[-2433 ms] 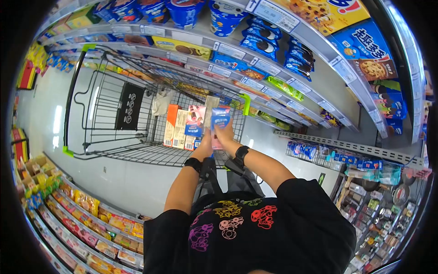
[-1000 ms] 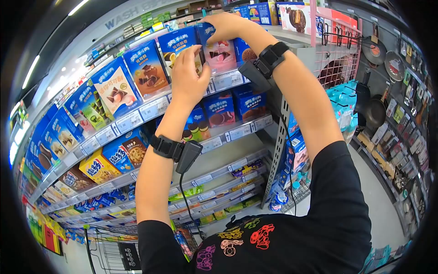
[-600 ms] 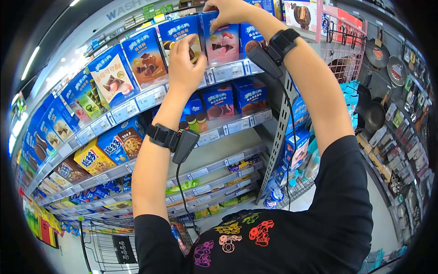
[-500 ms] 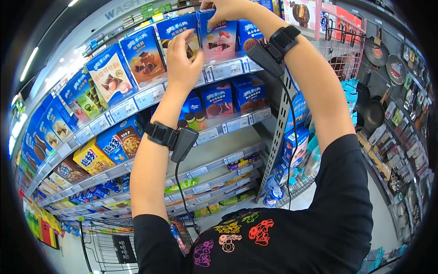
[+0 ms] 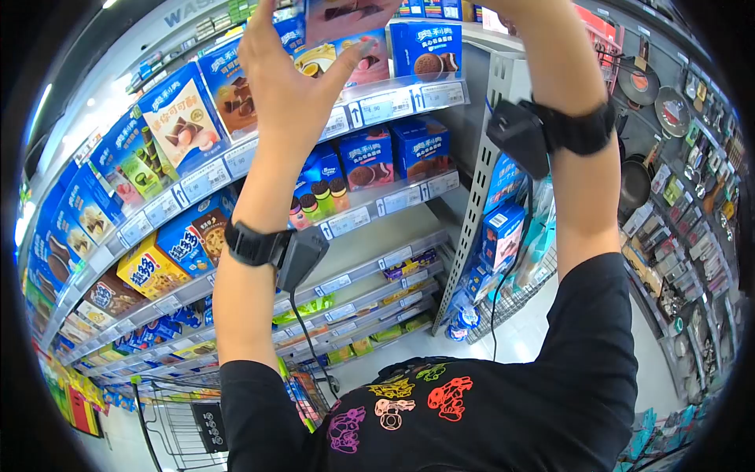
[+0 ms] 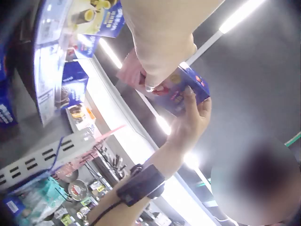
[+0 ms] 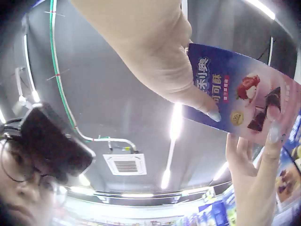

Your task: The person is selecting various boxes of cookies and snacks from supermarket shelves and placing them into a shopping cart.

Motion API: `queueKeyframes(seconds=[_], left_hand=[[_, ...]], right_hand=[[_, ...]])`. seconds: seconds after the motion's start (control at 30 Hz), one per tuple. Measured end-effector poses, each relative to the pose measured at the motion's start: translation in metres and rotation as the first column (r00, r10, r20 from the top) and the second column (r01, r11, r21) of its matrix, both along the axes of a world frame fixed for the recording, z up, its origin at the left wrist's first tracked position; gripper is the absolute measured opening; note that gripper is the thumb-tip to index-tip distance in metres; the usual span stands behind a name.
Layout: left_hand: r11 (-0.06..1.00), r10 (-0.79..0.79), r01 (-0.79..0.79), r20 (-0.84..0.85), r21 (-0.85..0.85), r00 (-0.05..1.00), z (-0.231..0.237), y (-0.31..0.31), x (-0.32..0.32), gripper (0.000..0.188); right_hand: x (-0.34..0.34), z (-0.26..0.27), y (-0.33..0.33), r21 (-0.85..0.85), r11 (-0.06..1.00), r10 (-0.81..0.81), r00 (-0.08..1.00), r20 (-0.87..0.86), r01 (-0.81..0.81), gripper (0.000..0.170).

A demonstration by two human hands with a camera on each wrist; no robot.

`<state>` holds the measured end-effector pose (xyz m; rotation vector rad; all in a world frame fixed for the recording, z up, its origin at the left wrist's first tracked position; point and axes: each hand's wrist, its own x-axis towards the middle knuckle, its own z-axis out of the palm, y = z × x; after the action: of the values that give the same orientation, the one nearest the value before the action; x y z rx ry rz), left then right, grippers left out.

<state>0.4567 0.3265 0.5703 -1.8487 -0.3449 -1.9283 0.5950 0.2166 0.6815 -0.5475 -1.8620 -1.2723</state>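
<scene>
A blue-and-pink biscuit box (image 7: 249,94), printed with strawberries and chocolate pieces, is held up in front of the top shelf. My right hand (image 6: 190,115) grips its blue end, the thumb across the front in the right wrist view. In the head view that hand is above the frame. My left hand (image 5: 287,90) is spread at the pink end of the box, thumb away from the fingers. Its thumb overlaps the front in the right wrist view, while the fingers go behind the edge. Another strawberry box (image 5: 370,59) stands on the shelf behind.
Rows of biscuit boxes, including a blue cookie box (image 5: 429,55), line the top shelf (image 5: 393,101). More blue boxes (image 5: 421,145) stand below. A shopping cart (image 5: 181,421) is at lower left. Pans (image 5: 637,82) hang at right; cables run from the wrist cameras.
Both hands have gone from the cart up to the top shelf. My right hand has pulled the strawberry box off the shelf and raised it; my left hand has moved up beside it.
</scene>
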Motion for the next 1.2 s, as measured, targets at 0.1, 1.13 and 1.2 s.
queueKeyframes(seconds=[0.1, 1.13, 1.2], left_hand=[[0.951, -0.288, 0.281, -0.036, -0.132, 0.957, -0.013, -0.023, -0.029, 0.078], [-0.357, 0.498, 0.399, 0.189, -0.844, 0.846, -0.608, -0.227, -0.476, 0.03], [-0.515, 0.563, 0.451, 0.11, -0.729, 0.819, -0.589, -0.227, -0.47, 0.028]], right_hand=[[-0.028, -0.021, -0.043, -0.29, 0.921, 0.231, 0.964, -0.128, -0.26, 0.039], [-0.49, -0.7, -0.003, -0.225, -0.71, -0.521, 0.713, -0.47, -0.667, 0.038], [-0.486, -0.702, -0.001, -0.205, -0.802, -0.457, 0.798, -0.394, -0.561, 0.037]])
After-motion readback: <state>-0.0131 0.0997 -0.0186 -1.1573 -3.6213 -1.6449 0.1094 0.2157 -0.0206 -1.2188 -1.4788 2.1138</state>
